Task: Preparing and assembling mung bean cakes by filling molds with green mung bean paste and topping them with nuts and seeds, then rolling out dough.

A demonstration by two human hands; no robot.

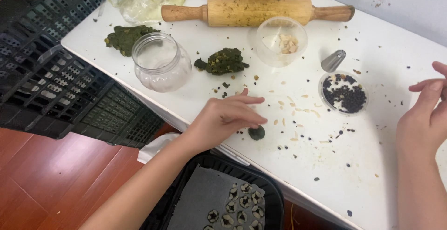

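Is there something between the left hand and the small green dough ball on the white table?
Nothing visible. The left hand is right at the small green dough ball, fingertips just above it. Only scattered seeds and almond slivers lie on the white table nearby, beside the ball, not between.

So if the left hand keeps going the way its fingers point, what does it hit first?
The left hand points right across the table. Scattered almond slivers lie first in line, then probably the lid of dark seeds; the dough ball sits just below the fingertips.

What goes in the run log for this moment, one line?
left hand: fingertips on small green dough ball | right hand: raised, empty | white table: rolling pin, dish of dark beads
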